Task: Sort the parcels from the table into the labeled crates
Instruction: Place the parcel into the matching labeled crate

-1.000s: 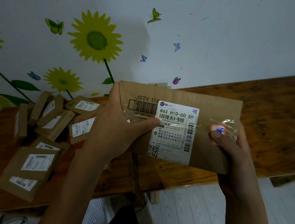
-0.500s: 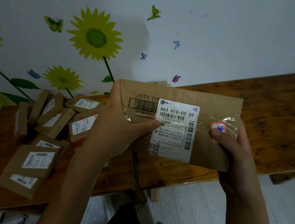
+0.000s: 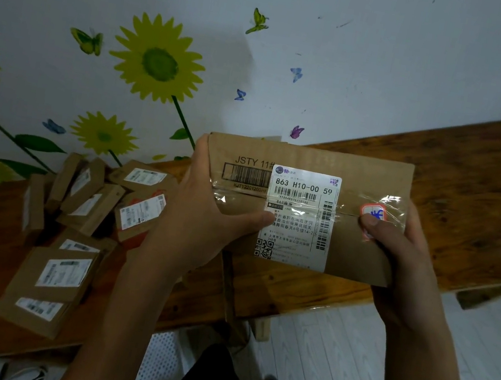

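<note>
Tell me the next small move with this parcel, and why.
Probably read the shipping label, then turn to find its crate: both the left hand and right hand hold the parcel label-up above the table, and no crate shows.

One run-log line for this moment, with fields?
stage: reading label | parcel: held above table | left hand: grips | right hand: grips

Held parcel [image 3: 302, 209] above table [image 3: 461, 200]; parcel pile [image 3: 75, 226] left (on table).
</note>
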